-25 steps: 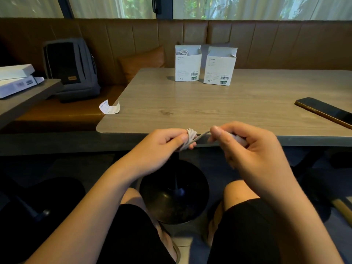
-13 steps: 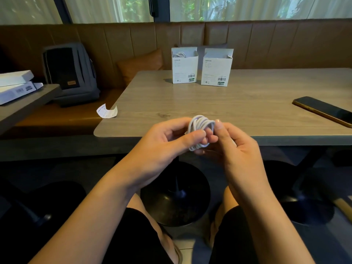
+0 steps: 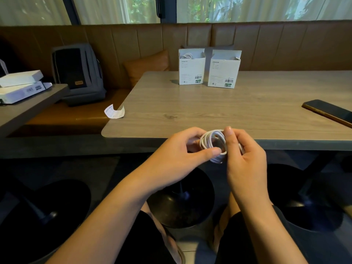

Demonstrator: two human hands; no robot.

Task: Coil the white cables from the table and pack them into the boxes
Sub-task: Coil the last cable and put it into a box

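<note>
A coiled white cable (image 3: 213, 142) hangs in the air just in front of the table's near edge, held between both hands. My left hand (image 3: 182, 151) pinches the coil's left side with thumb and fingers. My right hand (image 3: 245, 151) grips its right side, the index finger pressed over the top loops. Two open white boxes stand upright at the far side of the table: the left box (image 3: 191, 71) shows a white cable inside, and the right box (image 3: 224, 73) shows nothing that I can see from here.
A dark phone (image 3: 327, 111) lies at the table's right edge. The wooden table (image 3: 209, 111) stretches between me and the boxes. A paper slip (image 3: 114, 111) sits on the bench beside a grey backpack (image 3: 78, 73). White boxes (image 3: 21, 86) rest on a side table at left.
The cable went from a stretched strand between my hands to a full round coil. Both hands came together and rose slightly toward the table edge.
</note>
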